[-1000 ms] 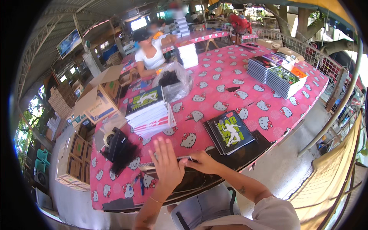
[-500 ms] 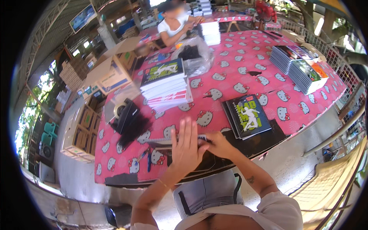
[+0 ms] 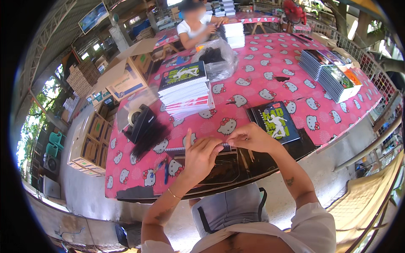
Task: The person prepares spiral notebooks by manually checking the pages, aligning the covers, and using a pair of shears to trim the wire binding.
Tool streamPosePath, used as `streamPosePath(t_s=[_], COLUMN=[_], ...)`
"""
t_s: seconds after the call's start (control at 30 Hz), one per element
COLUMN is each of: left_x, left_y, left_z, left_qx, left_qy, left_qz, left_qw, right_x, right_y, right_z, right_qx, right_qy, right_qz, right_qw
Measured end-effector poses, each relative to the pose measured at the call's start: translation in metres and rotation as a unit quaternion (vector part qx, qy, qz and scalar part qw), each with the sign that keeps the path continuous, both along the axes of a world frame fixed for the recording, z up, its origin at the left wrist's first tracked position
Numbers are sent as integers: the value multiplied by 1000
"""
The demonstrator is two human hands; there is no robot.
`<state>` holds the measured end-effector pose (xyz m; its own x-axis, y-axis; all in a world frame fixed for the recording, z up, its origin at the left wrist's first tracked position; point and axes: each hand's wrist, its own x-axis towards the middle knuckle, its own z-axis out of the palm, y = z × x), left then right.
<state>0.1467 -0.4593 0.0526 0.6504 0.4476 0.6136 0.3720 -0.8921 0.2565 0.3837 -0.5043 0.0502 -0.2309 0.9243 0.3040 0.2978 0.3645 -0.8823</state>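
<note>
A spiral notebook (image 3: 176,149) is seen nearly edge-on at the near side of the table, its coil binding along the top. My left hand (image 3: 201,157) grips it over the binding, thumb bent in, one finger raised. At the binding's right end, my right hand (image 3: 253,138) has its fingertips pinched together; what is between them is too small to make out. Just right of that hand lie dark spiral notebooks (image 3: 276,121) with a green and white cover. A small blue-handled tool (image 3: 166,170) rests left of my left hand.
A tall notebook stack (image 3: 185,95), a black tape dispenser (image 3: 141,122) and a plastic bag (image 3: 221,63) stand farther back. More notebook stacks (image 3: 337,82) sit at the right. Cardboard boxes (image 3: 90,143) are left of the table. Another person (image 3: 192,31) works at the far side.
My left hand has gone from flat and upright against the notebook to bent fingers on its binding. My right hand has risen slightly and now pinches at the binding's end. The notebook appears tipped lower.
</note>
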Motion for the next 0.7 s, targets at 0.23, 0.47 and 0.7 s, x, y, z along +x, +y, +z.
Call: streamPosePath(t_s=[0.23,0.47,0.7], left_x=[-5,-4,27], left_y=[-8,-26,144], left_z=[15,101,109], left_qx=[-8,-177,82], left_qy=[38,-170,-112], left_qz=[40,75,17], left_qw=[998,966,990], right_x=[-36,-74,46], right_y=[1,-81,-71], right_z=[-9,32,11], right_qx=[182,189,128], right_qy=[-130,103,251], right_qz=[-138,-180,-376], right_qw=[965,960,883])
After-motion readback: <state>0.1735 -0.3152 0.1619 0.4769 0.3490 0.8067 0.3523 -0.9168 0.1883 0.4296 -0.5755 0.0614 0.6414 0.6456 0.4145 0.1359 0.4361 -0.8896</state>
